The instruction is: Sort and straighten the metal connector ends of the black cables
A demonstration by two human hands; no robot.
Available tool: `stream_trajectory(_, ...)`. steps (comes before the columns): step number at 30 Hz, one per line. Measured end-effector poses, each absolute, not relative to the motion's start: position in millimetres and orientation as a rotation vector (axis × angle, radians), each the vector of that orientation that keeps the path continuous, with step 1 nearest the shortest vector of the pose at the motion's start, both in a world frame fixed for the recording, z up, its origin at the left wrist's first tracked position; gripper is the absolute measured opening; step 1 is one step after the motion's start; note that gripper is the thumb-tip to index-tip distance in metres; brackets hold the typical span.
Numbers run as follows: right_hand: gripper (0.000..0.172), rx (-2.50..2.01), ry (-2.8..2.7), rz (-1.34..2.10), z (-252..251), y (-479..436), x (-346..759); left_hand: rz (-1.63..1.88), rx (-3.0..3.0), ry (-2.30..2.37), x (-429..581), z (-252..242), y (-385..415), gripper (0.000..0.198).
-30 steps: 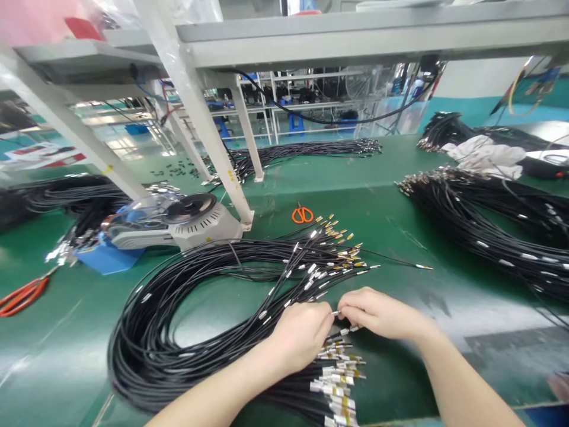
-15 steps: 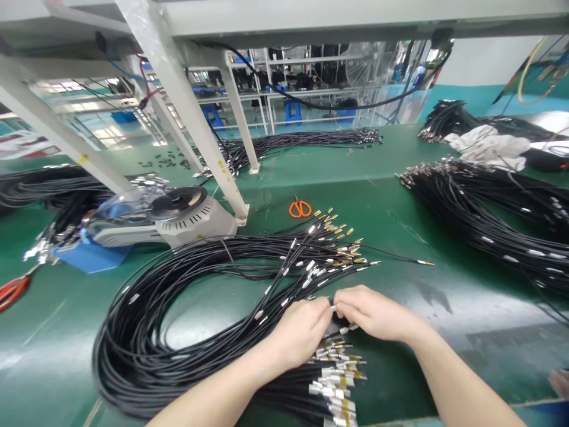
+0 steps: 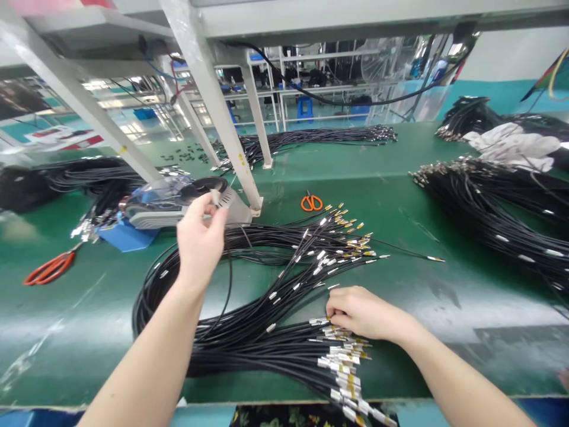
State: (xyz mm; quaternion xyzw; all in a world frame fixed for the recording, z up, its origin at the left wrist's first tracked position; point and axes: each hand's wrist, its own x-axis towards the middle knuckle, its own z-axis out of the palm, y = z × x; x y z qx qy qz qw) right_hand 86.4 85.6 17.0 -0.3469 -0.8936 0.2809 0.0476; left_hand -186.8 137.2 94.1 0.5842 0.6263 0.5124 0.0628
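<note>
My left hand [image 3: 200, 237] is raised over the coil, in front of a grey machine with a black disc [image 3: 235, 204]. Its thumb and fingers pinch a black cable [image 3: 230, 279] near a pale end piece, and the cable hangs down from it into the coil. My right hand [image 3: 367, 311] rests at the lower row of cable ends [image 3: 340, 359], fingers curled together; what they grip is hidden. These ends carry white labels and yellowish bands. An upper fan of cable ends [image 3: 347, 246] from the coiled bundle [image 3: 151, 296] spreads beyond my right hand.
Orange-handled scissors [image 3: 312, 202] lie behind the bundle, and a red-handled pair [image 3: 51, 268] at left. More cable bundles sit at right [image 3: 493, 207] and at the back [image 3: 320, 136]. A white metal post [image 3: 222, 112] stands on the green table [image 3: 400, 367].
My left hand has moved from beside my right hand up and left, lifting a cable. My right hand has shifted slightly left, onto the lower cable ends. The view has shifted too.
</note>
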Motion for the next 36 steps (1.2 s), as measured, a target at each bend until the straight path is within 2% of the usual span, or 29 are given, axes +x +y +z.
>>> stream_trajectory(2, 0.016, -1.067, -2.707, 0.876, 18, 86, 85, 1.506, 1.785, 1.802, -173, 82, 126, 0.048)
stream_trajectory(3, 0.017, -1.067, -2.692, 0.878, 18, 86, 85, 1.423, 1.850, 1.732, -163, 74, 117, 0.047)
stream_trajectory(4, 0.019, -1.066, -2.673, 0.874, 18, 86, 85, 1.240, 1.998, 1.628, -151, 65, 106, 0.037)
stream_trajectory(7, 0.020, -1.094, -2.593, 0.865, 17, 84, 84, 0.505, 2.334, 1.253, -120, 38, 75, 0.018)
stream_trajectory(9, 0.020, -1.128, -2.537, 0.879, 17, 82, 83, 0.288, 2.411, 1.225, -109, 25, 63, 0.020)
stream_trajectory(12, 0.020, -1.177, -2.461, 0.915, 18, 80, 81, 0.158, 2.480, 1.268, -105, 19, 59, 0.031)
stream_trajectory(20, 0.027, -1.072, -2.662, 0.756, 24, 83, 81, 0.200, 2.377, 1.228, -105, 21, 65, 0.033)
stream_trajectory(25, 0.029, -0.934, -2.659, 1.005, 24, 88, 83, 0.263, 2.328, 1.102, -100, 19, 65, 0.032)
stream_trajectory(32, 0.029, -0.905, -2.580, 1.102, 26, 91, 82, 0.318, 2.219, 1.085, -99, 24, 69, 0.033)
stream_trajectory(36, 0.022, -0.955, -2.548, 1.163, 32, 96, 99, 0.509, 1.935, 1.084, -115, 38, 78, 0.032)
